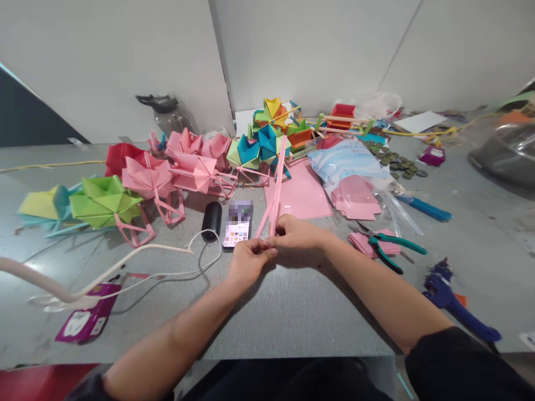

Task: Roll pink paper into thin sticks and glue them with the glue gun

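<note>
Both hands meet at the middle of the grey table, pinching the lower end of a long folded pink paper strip [278, 184]. My left hand [247, 262] is closed at the strip's bottom, thumb and forefinger together. Just above it, my right hand [292, 233] grips the same strip from the right. The strip rises away from me, with a second narrow pink piece slanting off to its left. Beyond the hands lie pink paper sheets [305, 192]. A lit phone [239, 225] lies flat by my left hand, beside a black cylindrical power bank [212, 221].
Folded paper shapes in pink [148, 175], green [104, 200] and blue [249, 151] line the back. Green-handled pliers [387, 245], a blue glue gun [455, 303] and a plastic packet [351, 161] lie right. A white cable [159, 273] and a purple box [90, 313] occupy the left.
</note>
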The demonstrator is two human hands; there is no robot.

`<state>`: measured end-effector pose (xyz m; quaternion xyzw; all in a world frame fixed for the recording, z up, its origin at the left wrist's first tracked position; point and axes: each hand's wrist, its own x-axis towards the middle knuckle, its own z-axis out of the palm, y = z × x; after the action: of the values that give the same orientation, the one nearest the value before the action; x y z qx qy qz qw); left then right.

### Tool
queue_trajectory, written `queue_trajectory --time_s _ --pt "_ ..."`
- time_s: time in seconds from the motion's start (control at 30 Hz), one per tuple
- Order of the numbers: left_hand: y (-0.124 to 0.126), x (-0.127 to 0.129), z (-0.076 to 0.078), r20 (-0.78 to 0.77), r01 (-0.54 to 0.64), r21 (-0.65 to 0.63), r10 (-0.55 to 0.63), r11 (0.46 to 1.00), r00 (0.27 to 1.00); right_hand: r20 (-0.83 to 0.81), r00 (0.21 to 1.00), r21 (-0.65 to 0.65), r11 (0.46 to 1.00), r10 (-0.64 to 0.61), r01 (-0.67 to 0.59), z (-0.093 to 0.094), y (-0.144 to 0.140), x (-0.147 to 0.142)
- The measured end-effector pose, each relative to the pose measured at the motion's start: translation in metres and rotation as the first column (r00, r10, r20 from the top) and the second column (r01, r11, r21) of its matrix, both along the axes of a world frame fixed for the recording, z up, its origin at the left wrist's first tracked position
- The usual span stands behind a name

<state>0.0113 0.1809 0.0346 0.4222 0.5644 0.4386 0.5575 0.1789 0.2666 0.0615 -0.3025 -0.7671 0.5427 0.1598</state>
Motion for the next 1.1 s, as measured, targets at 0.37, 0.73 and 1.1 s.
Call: queue_trajectory --time_s 0.37,0.73,1.1 --pt "-0.001 -0.002 0.001 -0.071 0.007 0.081 -0.002 0.997 0.997 0.109 0.980 0.104 0.982 -0.168 0.157 -0.011 -0.008 -0.011" --pt "-0.001 -0.002 0.000 -0.130 -0.028 0.144 0.047 0.989 0.990 0.070 0.945 0.199 0.933 -0.318 0.300 -0.021 -0.014 -0.021" --pt "0.000 0.002 -0.002 0.028 -0.021 0.103 0.019 0.994 0.999 -0.056 0.957 0.101 0.952 -0.284 0.289 -0.028 -0.009 -0.018"
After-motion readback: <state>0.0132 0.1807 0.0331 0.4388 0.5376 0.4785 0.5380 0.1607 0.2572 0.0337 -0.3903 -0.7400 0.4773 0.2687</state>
